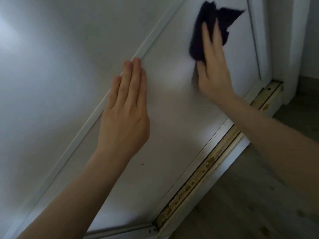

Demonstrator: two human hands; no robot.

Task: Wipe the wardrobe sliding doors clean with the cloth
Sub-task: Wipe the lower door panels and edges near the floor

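Nearest to us, our left hand lies flat on the white sliding door, fingers straight and together, holding nothing, their tips at the raised strip between the two panels. Below it a small dark speck sits on the door, and the bottom track looks stained and grimy. Farther up, our right hand presses the dark cloth flat against the door, fingers stretched out over it rather than curled round; one corner flaps loose to the right. To wipe well, we judge we should keep the palm spread, overlap our strokes down toward the speck, and let the left hand steady the door so it does not slide. We see no containers here.
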